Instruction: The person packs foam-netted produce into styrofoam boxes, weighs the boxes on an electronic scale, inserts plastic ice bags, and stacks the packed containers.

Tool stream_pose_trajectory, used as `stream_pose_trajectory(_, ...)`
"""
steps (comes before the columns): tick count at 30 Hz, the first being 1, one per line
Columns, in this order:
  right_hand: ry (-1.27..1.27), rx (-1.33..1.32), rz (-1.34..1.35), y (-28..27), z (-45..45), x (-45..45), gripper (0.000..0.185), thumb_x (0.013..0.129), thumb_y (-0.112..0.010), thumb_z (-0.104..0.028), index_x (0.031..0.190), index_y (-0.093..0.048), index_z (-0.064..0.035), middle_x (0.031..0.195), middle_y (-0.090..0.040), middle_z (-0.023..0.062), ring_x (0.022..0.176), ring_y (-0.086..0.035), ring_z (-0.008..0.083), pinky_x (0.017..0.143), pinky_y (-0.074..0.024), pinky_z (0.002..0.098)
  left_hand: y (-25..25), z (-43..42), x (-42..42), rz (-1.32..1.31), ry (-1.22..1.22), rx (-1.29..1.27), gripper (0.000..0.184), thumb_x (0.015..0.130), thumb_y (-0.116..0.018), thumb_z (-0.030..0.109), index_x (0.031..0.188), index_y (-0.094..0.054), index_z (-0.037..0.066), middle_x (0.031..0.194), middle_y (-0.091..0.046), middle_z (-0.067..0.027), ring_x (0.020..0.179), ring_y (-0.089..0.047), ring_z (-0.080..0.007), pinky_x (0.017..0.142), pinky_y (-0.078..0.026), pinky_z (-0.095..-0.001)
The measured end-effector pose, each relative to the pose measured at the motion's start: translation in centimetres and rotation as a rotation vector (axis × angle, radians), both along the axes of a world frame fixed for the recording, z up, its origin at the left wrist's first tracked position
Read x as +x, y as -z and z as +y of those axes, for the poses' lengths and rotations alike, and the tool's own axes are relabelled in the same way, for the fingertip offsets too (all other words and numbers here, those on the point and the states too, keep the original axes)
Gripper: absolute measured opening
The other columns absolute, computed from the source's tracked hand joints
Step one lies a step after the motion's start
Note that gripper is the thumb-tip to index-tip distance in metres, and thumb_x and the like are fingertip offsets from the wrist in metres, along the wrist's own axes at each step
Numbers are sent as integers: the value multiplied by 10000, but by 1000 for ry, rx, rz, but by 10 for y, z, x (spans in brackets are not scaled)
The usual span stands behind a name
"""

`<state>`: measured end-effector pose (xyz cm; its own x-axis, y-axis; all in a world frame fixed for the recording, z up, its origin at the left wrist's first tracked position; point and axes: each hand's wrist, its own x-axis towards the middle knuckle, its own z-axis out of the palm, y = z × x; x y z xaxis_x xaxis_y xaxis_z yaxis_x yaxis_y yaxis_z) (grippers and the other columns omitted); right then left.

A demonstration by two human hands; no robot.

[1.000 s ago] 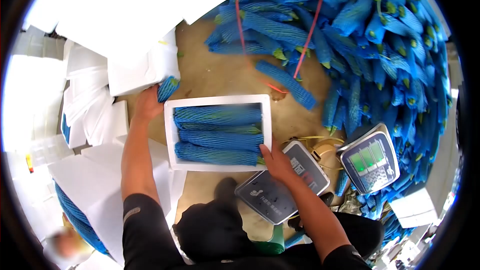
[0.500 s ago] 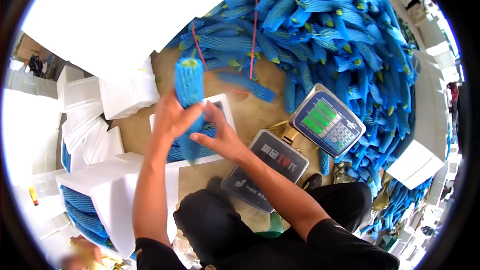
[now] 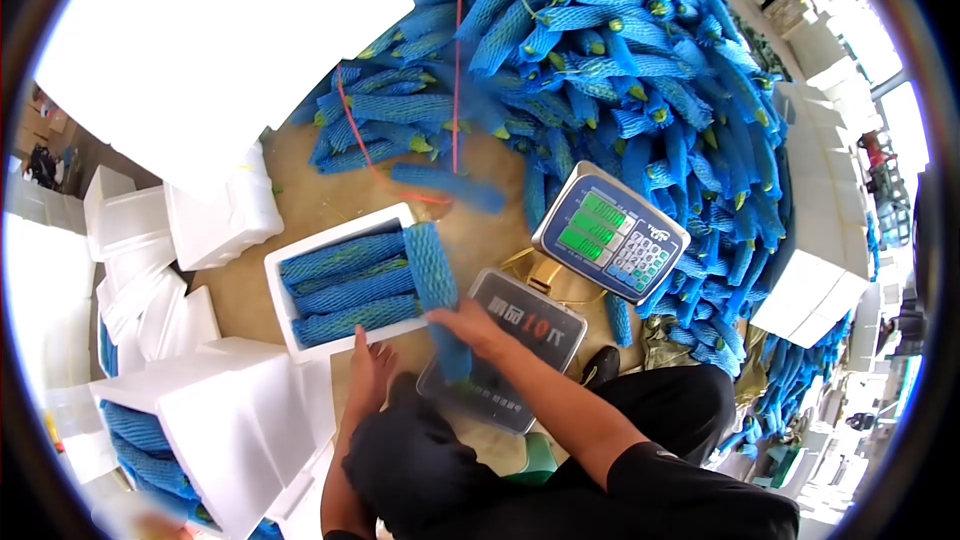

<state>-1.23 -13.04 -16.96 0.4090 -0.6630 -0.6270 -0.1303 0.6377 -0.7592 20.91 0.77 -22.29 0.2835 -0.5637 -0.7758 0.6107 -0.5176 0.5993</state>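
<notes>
My right hand [image 3: 470, 328] is closed around a long gourd in a blue foam net sleeve [image 3: 432, 265], held upright in view between the box and the scale. The upper part of the sleeve overlaps the right rim of a white foam box [image 3: 275, 290]. Inside the box lie several netted gourds [image 3: 345, 285] side by side. My left hand [image 3: 371, 372] holds nothing, its fingers stretched out just below the box's near edge. Beside my right hand is the scale's dark platform [image 3: 550, 325], with its lit green display [image 3: 612, 232] behind it.
A large heap of blue-netted gourds [image 3: 640, 70] fills the back right. White foam boxes [image 3: 225, 215] stand at the left, and another box with netted gourds [image 3: 150, 450] lies at lower left. A big white panel [image 3: 220, 30] covers the upper left. Red straps [image 3: 458, 70] hang near the heap.
The netted gourd has moved right and down, from both hands into my right hand alone. My left hand has let go and dropped below the box. The view has shifted slightly.
</notes>
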Motion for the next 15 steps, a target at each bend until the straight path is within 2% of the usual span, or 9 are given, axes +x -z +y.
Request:
stream_pose_trajectory(2,-15,-75,32,8,10,7,577,862,-810,-365,1262,-670,25,1097,-733,152,1017,-693,237,907,-559,390,16,2,4,22,-34,-77,895,1039,-601,580,1621,-264,-11,1460,-510,-247,1258,-608,-330,1031,-546,-419)
stream_pose_trajectory(3,-15,-118,49,14,10,12,548,876,-803,-369,1231,-688,31,1065,-737,149,981,-698,238,874,-571,391,33,5,13,-115,-5,-84,765,1050,-610,516,1549,-354,-5,1377,-544,-209,1241,-605,-307,1033,-542,-405)
stream_pose_trajectory(4,-92,-172,49,17,13,19,595,869,-809,-385,1264,-665,35,1082,-729,158,1007,-692,246,900,-565,404,50,8,23,-256,22,-80,638,1061,-619,451,1478,-443,1,1294,-578,-171,1224,-602,-285,1035,-537,-391)
stream_pose_trajectory(5,-168,-220,46,23,20,29,643,862,-814,-401,1297,-641,38,1098,-721,167,1032,-686,254,926,-560,417,18,-7,24,-102,-242,44,561,1065,-620,415,1428,-483,9,1269,-593,-154,1224,-604,-276,1047,-532,-390)
stream_pose_trajectory(7,-196,-265,-8,41,39,63,741,849,-825,-408,1385,-568,34,1202,-688,198,1133,-655,262,998,-530,428,19,-15,46,-264,-330,-11,495,1072,-602,381,1392,-497,19,1291,-596,-136,1217,-607,-276,1072,-511,-408)
stream_pose_trajectory(9,-212,-245,-87,64,53,107,801,849,-828,-401,1445,-509,28,1308,-647,208,1209,-614,250,1043,-501,413,26,-9,73,-205,-389,-195,504,1072,-590,413,1400,-499,41,1334,-591,-131,1249,-598,-275,1105,-472,-433)
stream_pose_trajectory(12,-88,-71,-171,55,34,131,781,844,-832,-388,1425,-529,36,1336,-636,200,1225,-597,247,1060,-488,403,9,3,67,-223,-278,-172,618,1079,-561,450,1536,-391,70,1506,-482,-169,1378,-523,-332,1162,-403,-465)
stream_pose_trajectory(14,-39,-223,-170,93,16,129,764,813,-825,-411,1381,-570,32,1225,-683,200,1130,-653,278,1003,-519,407,-26,-1,49,-201,-184,-174,718,1079,-551,460,1625,-274,85,1617,-361,-188,1457,-449,-369,1187,-372,-471)
stream_pose_trajectory(15,-13,-298,-167,104,9,128,757,798,-822,-422,1359,-590,29,1170,-707,199,1083,-681,293,975,-535,409,-36,1,47,-165,-90,-148,717,1076,-554,457,1634,-281,98,1582,-426,-190,1442,-481,-361,1164,-405,-468)
